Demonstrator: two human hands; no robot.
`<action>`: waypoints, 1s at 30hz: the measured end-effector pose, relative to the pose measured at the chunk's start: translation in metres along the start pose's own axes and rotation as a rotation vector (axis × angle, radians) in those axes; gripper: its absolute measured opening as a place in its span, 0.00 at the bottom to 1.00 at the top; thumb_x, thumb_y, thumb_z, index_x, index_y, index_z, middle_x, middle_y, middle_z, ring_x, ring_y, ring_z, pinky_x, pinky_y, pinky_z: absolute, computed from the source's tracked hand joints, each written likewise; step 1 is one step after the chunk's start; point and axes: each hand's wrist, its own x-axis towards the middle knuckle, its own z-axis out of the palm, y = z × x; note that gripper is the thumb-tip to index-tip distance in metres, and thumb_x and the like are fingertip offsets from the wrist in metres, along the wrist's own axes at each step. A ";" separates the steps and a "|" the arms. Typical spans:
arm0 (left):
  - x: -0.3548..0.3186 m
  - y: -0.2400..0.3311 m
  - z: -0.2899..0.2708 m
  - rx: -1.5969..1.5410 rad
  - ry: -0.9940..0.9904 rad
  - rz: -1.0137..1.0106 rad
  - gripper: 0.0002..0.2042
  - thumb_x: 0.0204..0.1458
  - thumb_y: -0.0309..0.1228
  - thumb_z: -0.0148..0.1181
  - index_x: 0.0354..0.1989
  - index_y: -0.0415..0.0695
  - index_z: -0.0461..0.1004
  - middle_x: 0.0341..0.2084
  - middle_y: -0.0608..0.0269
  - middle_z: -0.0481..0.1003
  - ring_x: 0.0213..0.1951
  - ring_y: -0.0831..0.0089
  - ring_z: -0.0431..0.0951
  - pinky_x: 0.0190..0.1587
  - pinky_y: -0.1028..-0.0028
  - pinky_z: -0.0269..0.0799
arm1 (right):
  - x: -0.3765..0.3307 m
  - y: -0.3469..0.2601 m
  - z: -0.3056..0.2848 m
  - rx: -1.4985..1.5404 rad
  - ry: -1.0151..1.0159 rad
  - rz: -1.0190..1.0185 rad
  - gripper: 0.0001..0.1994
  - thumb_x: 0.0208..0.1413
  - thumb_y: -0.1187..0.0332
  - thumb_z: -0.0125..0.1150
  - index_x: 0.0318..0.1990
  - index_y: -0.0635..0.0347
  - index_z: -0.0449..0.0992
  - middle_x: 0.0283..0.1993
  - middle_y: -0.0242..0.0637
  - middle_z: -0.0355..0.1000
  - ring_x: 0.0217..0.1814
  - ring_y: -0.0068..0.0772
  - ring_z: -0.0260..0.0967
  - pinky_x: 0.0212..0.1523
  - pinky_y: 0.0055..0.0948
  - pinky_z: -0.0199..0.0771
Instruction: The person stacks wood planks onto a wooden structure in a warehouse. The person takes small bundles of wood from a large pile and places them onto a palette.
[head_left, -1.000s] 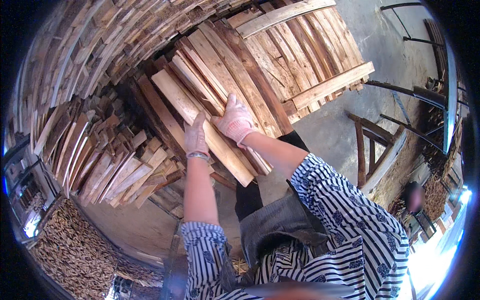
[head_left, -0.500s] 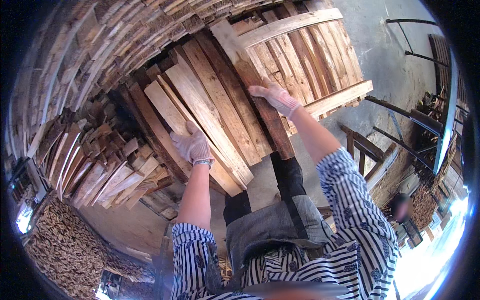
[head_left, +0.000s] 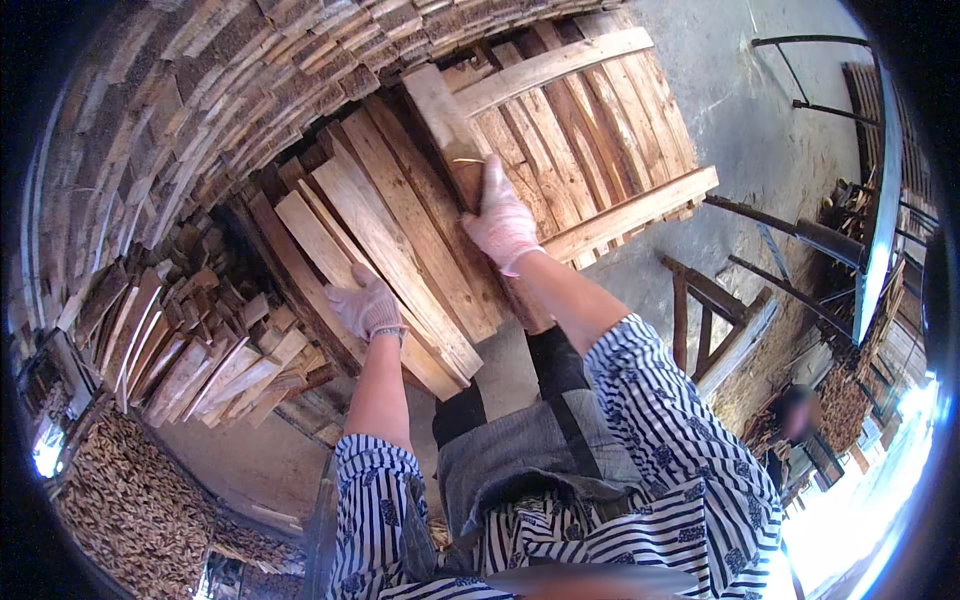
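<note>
Wearing a pale knit glove, my left hand is closed on a pale wooden board, its fingers over the left edge and its thumb on top. My right hand, gloved likewise, grips a longer, partly dark board; one digit points up along it, and the others lie across toward its left edge. That board lies along the left side of a slatted stack of lighter boards. Between my hands several loose boards lie side by side, slanting toward my legs.
Behind the boards rises a large timber stack. A heap of short offcuts stands at left. The slatted stack has a crosspiece along its near edge. Metal frames stand at right, where another person is visible farther off.
My right hand has shifted farther up and across the dark board, its fingers now around it. The left hand keeps its place on the pale board. The whole view has moved slightly.
</note>
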 end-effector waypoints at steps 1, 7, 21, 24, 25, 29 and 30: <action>0.004 0.003 0.005 -0.016 0.016 0.010 0.40 0.64 0.60 0.43 0.68 0.31 0.54 0.55 0.33 0.70 0.52 0.42 0.78 0.51 0.54 0.79 | 0.005 0.009 -0.014 -0.015 -0.012 0.009 0.52 0.53 0.61 0.69 0.77 0.61 0.36 0.63 0.61 0.65 0.60 0.58 0.72 0.59 0.45 0.74; 0.010 0.001 0.011 0.005 -0.066 -0.049 0.39 0.64 0.56 0.46 0.68 0.32 0.54 0.59 0.37 0.66 0.58 0.44 0.73 0.55 0.55 0.76 | 0.041 0.051 0.002 -0.010 0.041 -0.042 0.50 0.56 0.55 0.65 0.76 0.62 0.37 0.62 0.62 0.67 0.60 0.58 0.72 0.58 0.47 0.74; 0.016 -0.005 0.012 -0.083 0.055 0.026 0.41 0.61 0.59 0.49 0.69 0.33 0.53 0.60 0.34 0.67 0.57 0.43 0.75 0.59 0.56 0.72 | 0.087 0.114 0.007 -0.147 0.149 -0.037 0.48 0.62 0.37 0.51 0.74 0.71 0.45 0.77 0.62 0.47 0.79 0.62 0.44 0.75 0.48 0.51; 0.008 0.013 -0.013 -0.148 -0.205 -0.065 0.45 0.61 0.61 0.47 0.72 0.32 0.50 0.66 0.32 0.62 0.63 0.42 0.70 0.65 0.57 0.68 | 0.073 0.109 0.017 -0.192 0.072 -0.026 0.48 0.65 0.35 0.44 0.76 0.68 0.39 0.78 0.60 0.44 0.81 0.59 0.41 0.78 0.46 0.46; 0.015 -0.005 -0.008 -0.161 -0.173 -0.099 0.44 0.60 0.61 0.49 0.72 0.33 0.51 0.66 0.32 0.61 0.63 0.43 0.70 0.64 0.57 0.69 | 0.056 0.075 0.016 -0.304 0.052 -0.033 0.48 0.65 0.36 0.43 0.76 0.67 0.39 0.78 0.59 0.44 0.81 0.58 0.42 0.79 0.46 0.46; 0.019 -0.028 -0.014 -0.346 -0.205 0.011 0.43 0.56 0.53 0.60 0.68 0.30 0.54 0.58 0.34 0.69 0.58 0.45 0.74 0.60 0.59 0.71 | -0.008 0.029 0.067 -0.226 0.231 -0.553 0.42 0.66 0.41 0.46 0.75 0.65 0.46 0.75 0.58 0.51 0.78 0.57 0.49 0.78 0.52 0.45; 0.021 -0.040 -0.012 -0.408 -0.234 0.041 0.41 0.53 0.51 0.64 0.65 0.30 0.58 0.55 0.35 0.72 0.55 0.46 0.76 0.57 0.59 0.73 | -0.032 -0.012 0.069 -0.360 -0.006 -0.472 0.40 0.64 0.44 0.49 0.73 0.65 0.52 0.71 0.57 0.56 0.77 0.57 0.48 0.77 0.55 0.43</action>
